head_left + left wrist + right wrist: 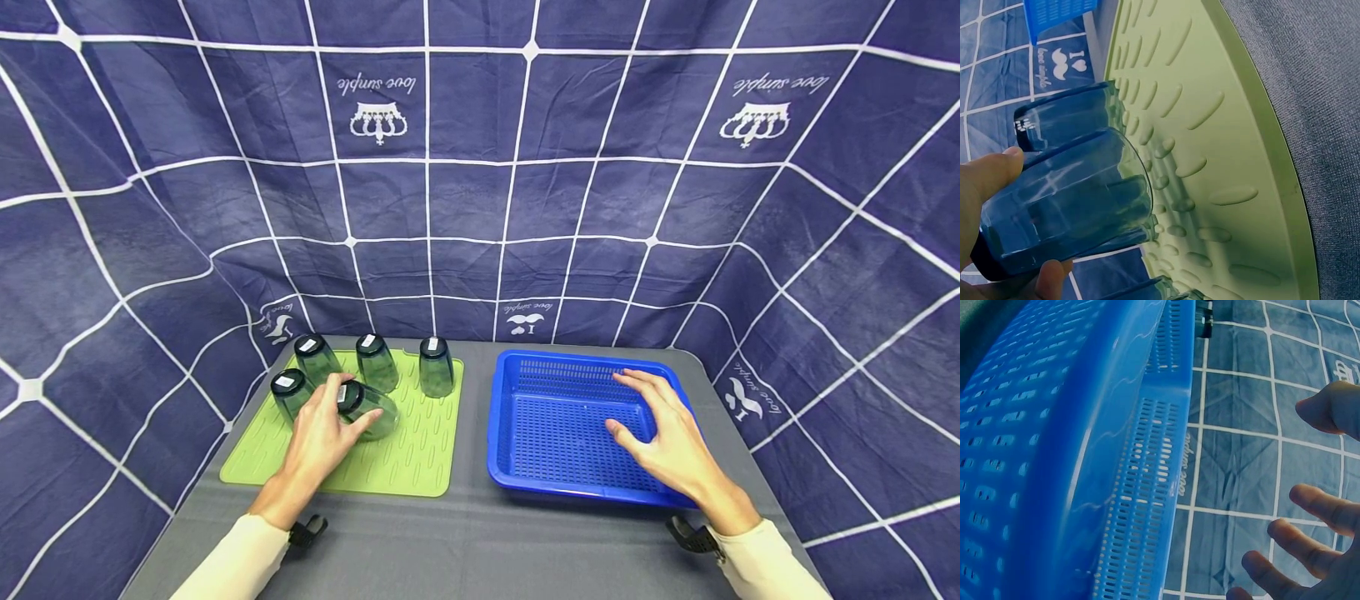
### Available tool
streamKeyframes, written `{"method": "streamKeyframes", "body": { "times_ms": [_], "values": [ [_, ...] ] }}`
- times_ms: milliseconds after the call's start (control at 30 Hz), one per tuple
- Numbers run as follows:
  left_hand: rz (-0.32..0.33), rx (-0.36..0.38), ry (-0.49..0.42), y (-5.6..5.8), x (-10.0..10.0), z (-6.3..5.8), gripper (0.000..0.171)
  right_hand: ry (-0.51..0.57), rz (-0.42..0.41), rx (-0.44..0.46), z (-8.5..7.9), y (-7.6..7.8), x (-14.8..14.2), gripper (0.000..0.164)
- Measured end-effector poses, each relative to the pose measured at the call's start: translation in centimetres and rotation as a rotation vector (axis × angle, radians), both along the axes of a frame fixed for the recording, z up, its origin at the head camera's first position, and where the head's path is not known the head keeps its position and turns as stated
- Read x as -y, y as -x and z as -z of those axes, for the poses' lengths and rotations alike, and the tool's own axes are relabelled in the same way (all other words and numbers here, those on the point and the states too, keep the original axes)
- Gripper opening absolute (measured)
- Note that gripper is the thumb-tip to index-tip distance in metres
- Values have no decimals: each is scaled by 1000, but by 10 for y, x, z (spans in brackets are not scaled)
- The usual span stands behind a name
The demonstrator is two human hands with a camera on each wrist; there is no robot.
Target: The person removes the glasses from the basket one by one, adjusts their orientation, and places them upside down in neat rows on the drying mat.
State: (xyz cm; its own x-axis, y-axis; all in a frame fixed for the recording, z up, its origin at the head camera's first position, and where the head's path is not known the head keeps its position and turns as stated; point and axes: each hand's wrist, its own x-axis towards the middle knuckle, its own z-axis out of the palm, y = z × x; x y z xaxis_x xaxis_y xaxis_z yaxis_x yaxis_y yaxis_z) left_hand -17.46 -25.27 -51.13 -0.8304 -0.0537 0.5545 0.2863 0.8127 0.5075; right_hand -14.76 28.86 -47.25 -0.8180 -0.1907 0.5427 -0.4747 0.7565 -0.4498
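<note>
My left hand [322, 429] grips an upside-down, tinted drinking glass [381, 417] near its dark base, thumb on one side and fingers on the other. In the left wrist view this glass [1072, 200] tilts, its rim lifted off the green drying mat [1229, 150]. Several more such glasses stand upside down on the mat: one far left [315, 357], one near left [287, 392], one at the back [377, 367] and one at the right [437, 371]. My right hand [667, 437] hovers over the blue basket's right side, fingers spread, holding nothing.
The blue perforated basket [498, 417] lies right of the mat on the grey table [480, 533]; nothing shows inside it. A dark blue checked cloth [480, 200] rises behind the table and along both sides.
</note>
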Motion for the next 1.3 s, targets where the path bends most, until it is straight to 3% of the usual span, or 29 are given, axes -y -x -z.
{"method": "streamKeyframes", "body": {
  "times_ms": [333, 767, 1300],
  "values": [
    [-13, 0, 8, 7, 2, 6, 75, -31, -3, -21, -2, 2, -4, 77],
    [-38, 8, 16, 16, 6, 14, 75, -161, 23, -29, -6, 4, -11, 82],
    [-63, 59, 39, 29, 5, 19, 79, -260, 34, -13, -3, 2, -15, 91]
  ]
}}
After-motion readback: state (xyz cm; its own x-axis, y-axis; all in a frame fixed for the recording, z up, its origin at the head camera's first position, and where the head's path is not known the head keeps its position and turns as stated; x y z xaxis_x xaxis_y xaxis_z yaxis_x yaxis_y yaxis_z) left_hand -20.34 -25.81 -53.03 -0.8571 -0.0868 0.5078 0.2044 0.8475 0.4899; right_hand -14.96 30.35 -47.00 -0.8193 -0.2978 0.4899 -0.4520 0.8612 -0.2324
